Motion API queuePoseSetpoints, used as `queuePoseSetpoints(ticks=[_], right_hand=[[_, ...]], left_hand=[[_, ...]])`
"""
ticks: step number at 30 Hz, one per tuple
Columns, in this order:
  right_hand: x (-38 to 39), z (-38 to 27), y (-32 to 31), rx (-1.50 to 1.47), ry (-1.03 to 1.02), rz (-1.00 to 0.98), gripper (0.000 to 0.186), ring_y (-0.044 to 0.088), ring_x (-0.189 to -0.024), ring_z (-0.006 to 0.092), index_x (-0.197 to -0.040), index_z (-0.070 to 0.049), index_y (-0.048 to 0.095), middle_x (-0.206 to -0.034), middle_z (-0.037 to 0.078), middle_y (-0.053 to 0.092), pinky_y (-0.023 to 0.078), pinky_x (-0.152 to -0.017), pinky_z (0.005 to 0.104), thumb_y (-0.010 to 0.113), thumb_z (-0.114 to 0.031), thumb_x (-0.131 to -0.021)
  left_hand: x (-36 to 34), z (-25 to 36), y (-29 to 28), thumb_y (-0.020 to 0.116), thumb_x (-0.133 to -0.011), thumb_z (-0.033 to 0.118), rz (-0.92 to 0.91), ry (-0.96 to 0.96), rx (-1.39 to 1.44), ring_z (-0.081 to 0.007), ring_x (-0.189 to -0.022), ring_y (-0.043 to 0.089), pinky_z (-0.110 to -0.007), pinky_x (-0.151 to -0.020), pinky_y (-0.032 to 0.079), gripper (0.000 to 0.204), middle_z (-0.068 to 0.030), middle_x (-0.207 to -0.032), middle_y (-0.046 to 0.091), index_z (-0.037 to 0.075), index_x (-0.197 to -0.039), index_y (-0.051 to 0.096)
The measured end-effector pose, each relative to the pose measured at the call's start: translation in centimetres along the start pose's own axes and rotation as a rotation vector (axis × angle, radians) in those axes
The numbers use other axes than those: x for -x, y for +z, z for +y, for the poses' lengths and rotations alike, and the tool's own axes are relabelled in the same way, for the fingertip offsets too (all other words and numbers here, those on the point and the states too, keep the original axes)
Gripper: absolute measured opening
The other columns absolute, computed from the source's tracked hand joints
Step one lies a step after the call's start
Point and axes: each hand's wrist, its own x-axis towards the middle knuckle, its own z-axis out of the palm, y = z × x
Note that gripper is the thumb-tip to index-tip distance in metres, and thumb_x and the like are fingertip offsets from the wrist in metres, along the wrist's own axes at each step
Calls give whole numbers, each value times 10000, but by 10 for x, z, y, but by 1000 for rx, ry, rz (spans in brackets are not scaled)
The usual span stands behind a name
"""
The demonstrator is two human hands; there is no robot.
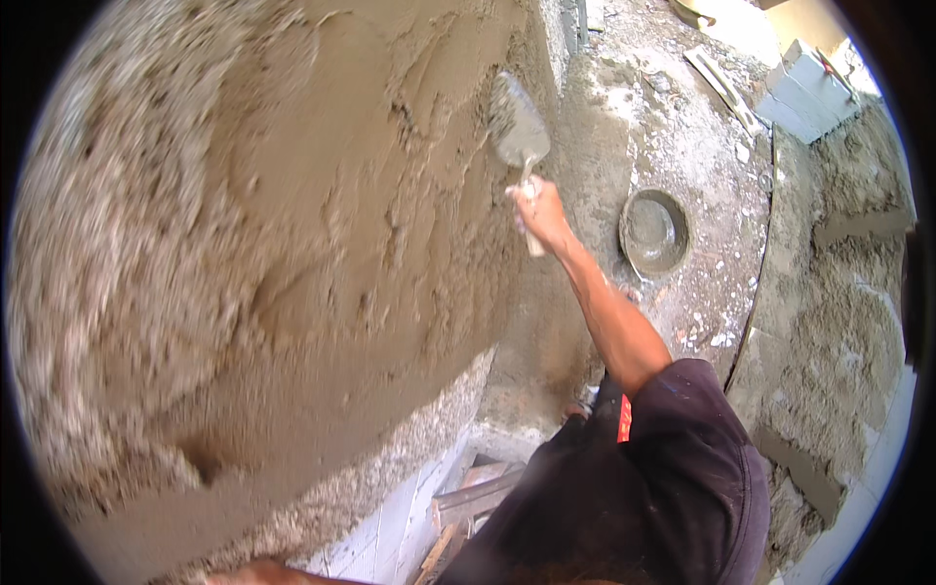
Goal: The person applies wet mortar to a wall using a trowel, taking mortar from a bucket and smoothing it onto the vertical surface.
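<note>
Right hand (541, 208) grips the likely light, stiff masonry trowel (524, 129) by its handle (534, 244), wisely; left hand (258, 574) too cropped to tell

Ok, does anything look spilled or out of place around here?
Yes, a little: pale specks and patches litter the floor beside the round basin, as if something dripped or crumbled there; I can't tell which. The grey-brown wall coating is ridged and uneven. The trowel looks normal in the right hand.

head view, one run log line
right hand: gripping trowel | left hand: at lower edge, partly visible | bucket: on ground
</note>
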Motion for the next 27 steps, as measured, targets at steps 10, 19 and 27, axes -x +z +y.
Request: queuePoseSetpoints(ticks=[10, 19, 27], right_hand=[[299, -72, -65, -628, 351, 152, 168, 479, -535, 87, -977, -20, 543, -683, 6, 494, 423, -422, 217, 559, -138, -858], [294, 30, -63, 96, -57, 1343, 137, 558, -573, 153, -855, -34, 440, -695, 68, 549, 487, -492, 310, 536, -93, -933], [400, 37, 67, 154, 122, 35, 405, 616, -674, 410, -996, 18, 516, -727, 253, 590, 481, -618, 468, 671, -331, -860]], left_hand=[[6, -16, -27, 593, -840, 629, 41, -120, -232, -397, -1444, 135, -619, -1131, 103, 905, -227, -1534, 235, 52, -1474, 303], [4, -9, -26, 616, -806, 651, 83, -90, -180, -407, -1437, 165, -649, -1120, 103, 933, -212, -1522, 278, 43, -1455, 334], [12, -23, -27, 690, -822, 499, 107, 38, -89, -373, -1437, 180, -609, -1142, 124, 859, -201, -1511, 307, 19, -1445, 342]])
